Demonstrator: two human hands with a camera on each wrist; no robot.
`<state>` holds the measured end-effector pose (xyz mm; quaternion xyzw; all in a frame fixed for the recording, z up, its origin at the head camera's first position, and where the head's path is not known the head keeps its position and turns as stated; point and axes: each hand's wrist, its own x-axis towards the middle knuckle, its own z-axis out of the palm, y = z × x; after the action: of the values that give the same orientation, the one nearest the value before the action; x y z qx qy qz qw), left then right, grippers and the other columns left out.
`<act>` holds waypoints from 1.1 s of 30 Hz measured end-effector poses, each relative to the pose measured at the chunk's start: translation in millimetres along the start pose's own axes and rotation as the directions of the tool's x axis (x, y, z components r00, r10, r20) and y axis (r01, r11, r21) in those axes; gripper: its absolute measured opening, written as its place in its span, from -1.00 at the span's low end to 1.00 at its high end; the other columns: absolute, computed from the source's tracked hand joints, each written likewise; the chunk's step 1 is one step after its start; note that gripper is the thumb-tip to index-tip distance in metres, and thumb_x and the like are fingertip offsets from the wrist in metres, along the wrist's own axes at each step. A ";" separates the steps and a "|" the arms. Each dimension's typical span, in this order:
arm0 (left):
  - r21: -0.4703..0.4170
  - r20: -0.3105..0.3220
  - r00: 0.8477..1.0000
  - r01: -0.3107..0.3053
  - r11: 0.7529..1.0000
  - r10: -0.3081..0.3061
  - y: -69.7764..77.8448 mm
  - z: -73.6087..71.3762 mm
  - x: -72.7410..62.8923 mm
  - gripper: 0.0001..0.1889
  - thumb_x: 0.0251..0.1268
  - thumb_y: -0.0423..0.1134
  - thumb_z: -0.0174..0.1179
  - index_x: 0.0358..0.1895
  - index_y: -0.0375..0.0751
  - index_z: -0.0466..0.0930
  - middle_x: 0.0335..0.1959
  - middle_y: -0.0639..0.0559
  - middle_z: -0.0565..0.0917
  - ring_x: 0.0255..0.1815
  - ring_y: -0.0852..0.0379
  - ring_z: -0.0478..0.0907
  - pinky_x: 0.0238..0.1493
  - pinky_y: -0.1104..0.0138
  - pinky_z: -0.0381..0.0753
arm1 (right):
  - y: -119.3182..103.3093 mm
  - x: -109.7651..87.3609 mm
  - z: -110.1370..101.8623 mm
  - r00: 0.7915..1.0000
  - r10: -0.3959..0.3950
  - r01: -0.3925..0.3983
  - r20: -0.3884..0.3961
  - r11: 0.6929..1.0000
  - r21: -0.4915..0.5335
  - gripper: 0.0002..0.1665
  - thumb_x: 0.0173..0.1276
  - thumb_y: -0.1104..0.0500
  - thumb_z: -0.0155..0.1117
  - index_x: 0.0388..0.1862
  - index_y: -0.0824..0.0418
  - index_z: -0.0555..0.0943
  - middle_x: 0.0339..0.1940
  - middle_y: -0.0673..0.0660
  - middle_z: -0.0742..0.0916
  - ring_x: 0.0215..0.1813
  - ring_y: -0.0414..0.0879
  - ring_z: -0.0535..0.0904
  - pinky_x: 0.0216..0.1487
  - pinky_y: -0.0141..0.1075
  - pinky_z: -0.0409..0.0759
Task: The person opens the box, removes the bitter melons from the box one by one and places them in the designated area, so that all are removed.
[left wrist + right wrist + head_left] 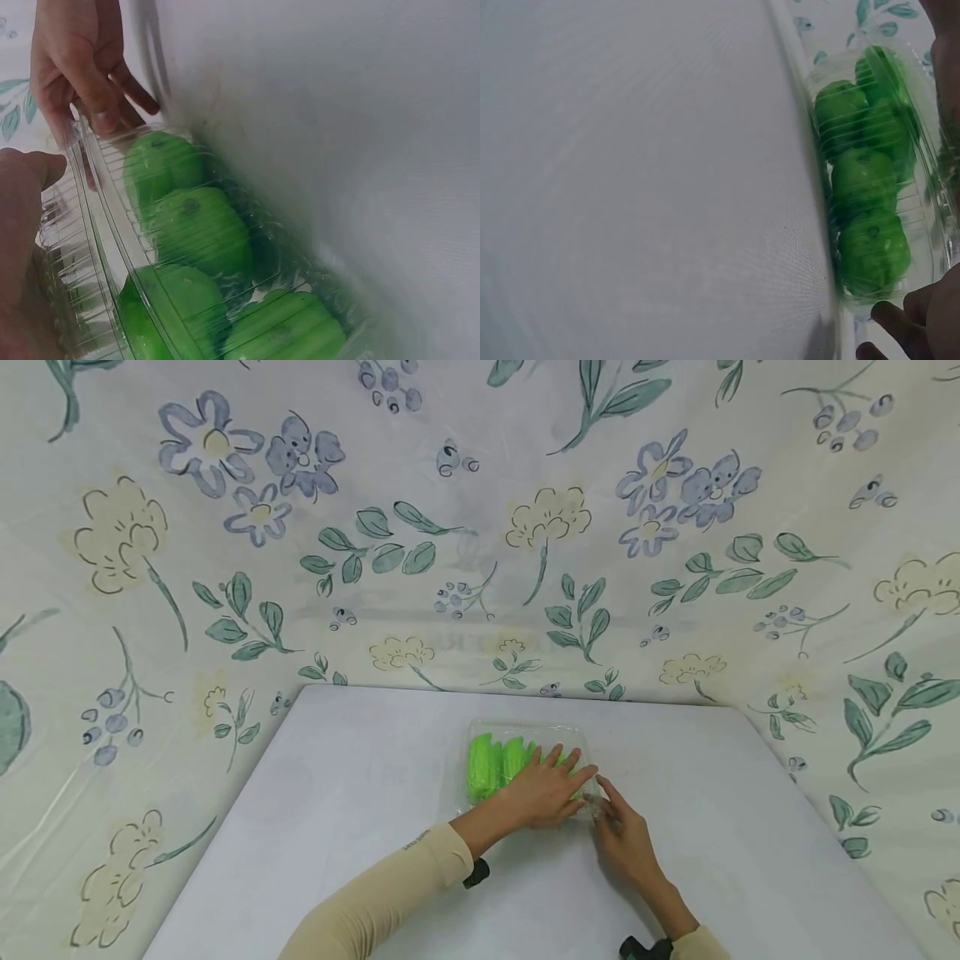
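A clear plastic clamshell box (529,727) with ribbed sides lies on the white table. Inside are several bright green, long, ridged pieces (483,767) with rounded, dimpled ends, whose kind I cannot tell; their ends (874,251) show through the wall in the right wrist view. My left hand (546,789) rests with spread fingers on top of the box, covering its right part. At the right near corner my right hand (626,839) pinches the box's rim between thumb and fingers. In the left wrist view, that right hand (82,60) holds the corner beside the rim (97,180).
The white table (360,752) extends around the box on every side. Behind and beside it hangs a floral cloth (465,527). Dark wrist-worn devices show at the left wrist (476,872) and the right wrist (645,948).
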<state>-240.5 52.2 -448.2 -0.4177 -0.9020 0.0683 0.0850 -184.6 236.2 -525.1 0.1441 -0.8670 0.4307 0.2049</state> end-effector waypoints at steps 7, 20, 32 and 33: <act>-0.001 0.020 1.000 -0.005 1.000 0.005 -0.4 0.1 1.2 -0.41 0.54 0.18 -0.16 0.54 0.12 0.13 0.48 -0.06 0.27 0.46 -0.15 0.21 0.32 -0.09 0.31 | 0.8 -1.2 -1.7 1.000 -0.022 0.021 0.017 1.000 0.012 -0.24 0.24 0.61 0.19 0.43 0.35 0.32 0.00 0.47 0.66 -0.08 0.35 0.67 -0.18 0.09 0.66; -0.005 0.057 0.998 0.000 1.000 0.001 -6.1 -10.6 5.2 -0.40 0.53 0.19 -0.14 0.54 0.15 0.12 0.48 -0.03 0.28 0.46 -0.13 0.21 0.31 -0.06 0.33 | -2.6 3.2 -7.2 0.998 -0.033 0.033 0.052 0.999 0.013 -0.19 0.26 0.60 0.16 0.48 0.28 0.28 0.06 0.46 0.64 -0.03 0.38 0.64 -0.15 0.13 0.63; -0.043 0.066 0.998 0.005 0.999 -0.002 -6.6 -18.4 5.3 -0.41 0.55 0.18 -0.19 0.55 0.14 0.09 0.49 -0.06 0.27 0.46 -0.14 0.20 0.31 -0.07 0.32 | -6.1 3.8 -12.7 0.997 -0.005 0.005 0.077 1.000 -0.004 -0.22 0.33 0.56 0.12 0.51 0.24 0.25 0.33 0.40 0.48 0.10 0.35 0.58 -0.06 0.18 0.59; -0.051 0.067 0.998 0.007 0.999 -0.004 -6.9 -19.2 5.3 -0.41 0.55 0.17 -0.19 0.55 0.14 0.09 0.49 -0.07 0.26 0.46 -0.14 0.20 0.31 -0.07 0.32 | -6.1 4.6 -13.3 0.997 -0.001 0.001 0.083 1.000 -0.007 -0.23 0.34 0.56 0.10 0.51 0.25 0.25 0.34 0.39 0.47 0.12 0.35 0.57 -0.03 0.20 0.57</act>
<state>-245.0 52.8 -427.6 -0.4146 -0.9070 0.0589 0.0444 -182.9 243.0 -511.5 0.1616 -0.8761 0.4214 0.1696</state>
